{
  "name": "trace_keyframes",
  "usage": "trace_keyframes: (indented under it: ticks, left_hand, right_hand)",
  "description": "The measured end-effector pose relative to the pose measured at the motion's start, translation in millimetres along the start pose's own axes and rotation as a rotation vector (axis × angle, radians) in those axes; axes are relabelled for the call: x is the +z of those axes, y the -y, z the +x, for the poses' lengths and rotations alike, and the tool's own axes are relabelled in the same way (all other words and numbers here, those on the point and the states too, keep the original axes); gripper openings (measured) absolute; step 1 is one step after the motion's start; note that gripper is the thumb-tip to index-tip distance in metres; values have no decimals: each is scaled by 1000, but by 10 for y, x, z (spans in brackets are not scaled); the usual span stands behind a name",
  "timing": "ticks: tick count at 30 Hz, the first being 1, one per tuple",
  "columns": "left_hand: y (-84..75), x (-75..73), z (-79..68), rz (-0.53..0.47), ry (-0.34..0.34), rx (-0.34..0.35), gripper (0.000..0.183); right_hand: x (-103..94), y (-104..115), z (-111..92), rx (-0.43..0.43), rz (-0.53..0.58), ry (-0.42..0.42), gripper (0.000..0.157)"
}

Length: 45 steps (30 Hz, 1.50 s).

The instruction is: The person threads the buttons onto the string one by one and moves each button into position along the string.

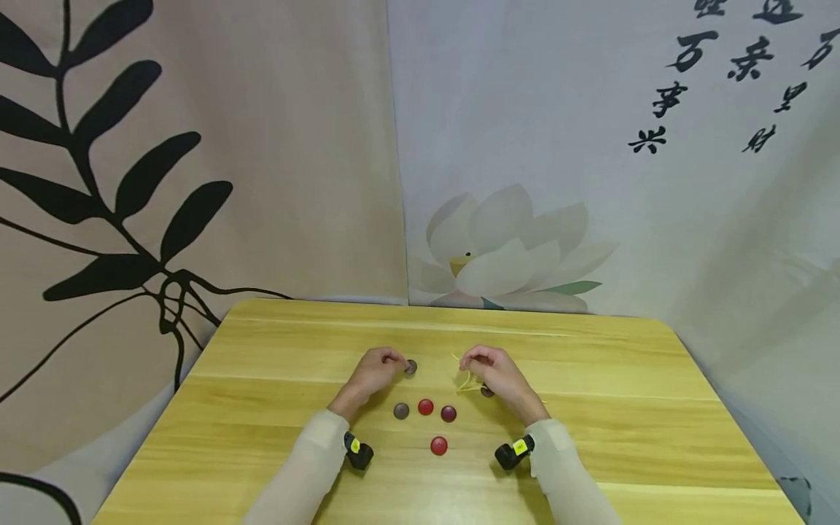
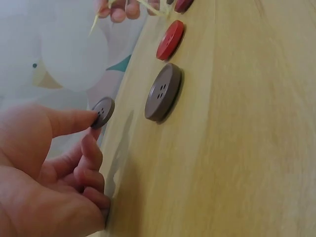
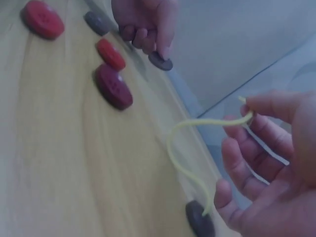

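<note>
A grey-brown button (image 2: 103, 112) with small holes is pinched between the thumb and finger of my left hand (image 1: 378, 372), raised just off the table. My right hand (image 1: 494, 370) pinches a thin yellow string (image 3: 183, 123) near one end. The string curves down to a dark button (image 3: 200, 219) under the right hand, and seems to pass into a hole of it. Between and below the hands lie another grey-brown button (image 1: 401, 410), a red button (image 1: 425, 407), a dark purple-red button (image 1: 448, 413) and a second red button (image 1: 439, 445).
The light wooden table (image 1: 275, 408) reaches past both arms on either side. Behind it hangs a cloth backdrop (image 1: 512, 146) with a printed flower, leaves and writing. Black wrist cameras sit on both cuffs.
</note>
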<state>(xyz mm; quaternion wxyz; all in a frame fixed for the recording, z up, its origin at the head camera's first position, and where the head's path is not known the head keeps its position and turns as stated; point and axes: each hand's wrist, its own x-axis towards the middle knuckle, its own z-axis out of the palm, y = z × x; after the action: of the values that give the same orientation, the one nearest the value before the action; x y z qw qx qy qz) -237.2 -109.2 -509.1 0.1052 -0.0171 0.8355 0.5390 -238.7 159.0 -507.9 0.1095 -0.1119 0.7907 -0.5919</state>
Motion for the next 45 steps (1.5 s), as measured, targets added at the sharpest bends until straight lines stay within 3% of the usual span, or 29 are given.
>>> trace_keyframes:
  ticks: [11,22,30,38,45]
  left_hand:
    - [-29,-18,-1,-14,-13,6,13]
    - [-180,42,-64,-83,-63,44,12]
    - [-320,38,-97,-140,-58,53,12]
    - [-422,60,-132,-178,-46,78,13]
    - [-514,84,-164,-192,-40,129,14]
  right_hand:
    - [54,213,-29,-7,-26,-94,17]
    - [61,420,-92,-50,-46,-70,14]
    - [50,564,-120,-76,-84,-63,13]
    - [74,936,-304,-102,-88,-41,14]
    - [100,818,-255,-94,-91,-54,13]
